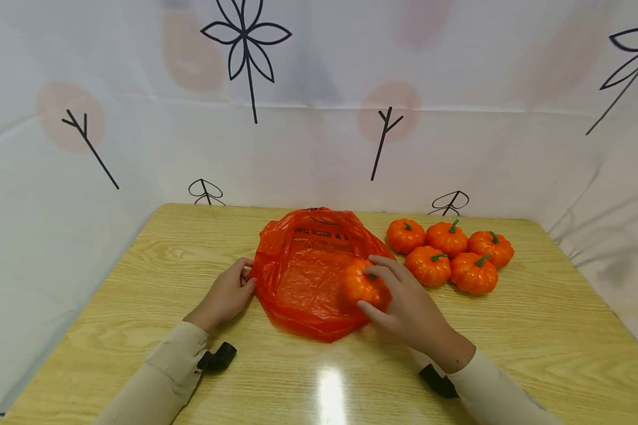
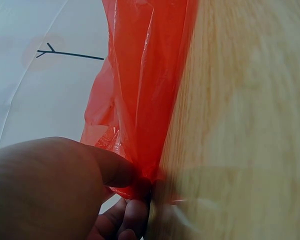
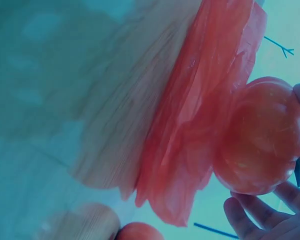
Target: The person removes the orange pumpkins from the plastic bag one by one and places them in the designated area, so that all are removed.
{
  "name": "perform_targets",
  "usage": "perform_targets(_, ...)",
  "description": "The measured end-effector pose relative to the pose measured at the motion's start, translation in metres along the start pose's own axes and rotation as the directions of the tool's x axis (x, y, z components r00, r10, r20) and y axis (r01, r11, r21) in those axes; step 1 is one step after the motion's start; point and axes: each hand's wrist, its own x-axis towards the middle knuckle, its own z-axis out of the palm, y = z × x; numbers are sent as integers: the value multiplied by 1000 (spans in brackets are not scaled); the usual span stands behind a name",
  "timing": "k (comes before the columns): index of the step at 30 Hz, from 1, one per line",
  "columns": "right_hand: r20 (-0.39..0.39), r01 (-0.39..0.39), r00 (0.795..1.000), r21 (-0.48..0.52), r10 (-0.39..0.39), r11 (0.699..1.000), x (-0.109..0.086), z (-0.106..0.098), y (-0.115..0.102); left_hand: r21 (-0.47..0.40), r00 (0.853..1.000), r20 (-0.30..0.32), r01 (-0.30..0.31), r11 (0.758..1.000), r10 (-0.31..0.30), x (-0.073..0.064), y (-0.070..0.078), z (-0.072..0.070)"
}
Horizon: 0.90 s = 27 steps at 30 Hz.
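Note:
A red plastic bag lies spread open on the table, with dark print inside its far wall. My left hand pinches the bag's left edge between thumb and fingers, as the left wrist view also shows. In my right hand is a small orange pumpkin with a green stem, gripped by thumb and fingertips over the bag's right part. The right wrist view has this pumpkin beside the upright red film of the bag.
Several more orange pumpkins stand in a cluster right of the bag on the wooden table. A white cloth with plant drawings hangs behind the table's far edge. Black devices sit at both wrists.

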Motion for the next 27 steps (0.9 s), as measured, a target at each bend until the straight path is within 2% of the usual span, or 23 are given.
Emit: perform_targets(27, 45, -70, 996, -55, 73, 996, -28, -22, 15, -12, 1000, 1, 9, 1000, -9, 0, -1, 1)
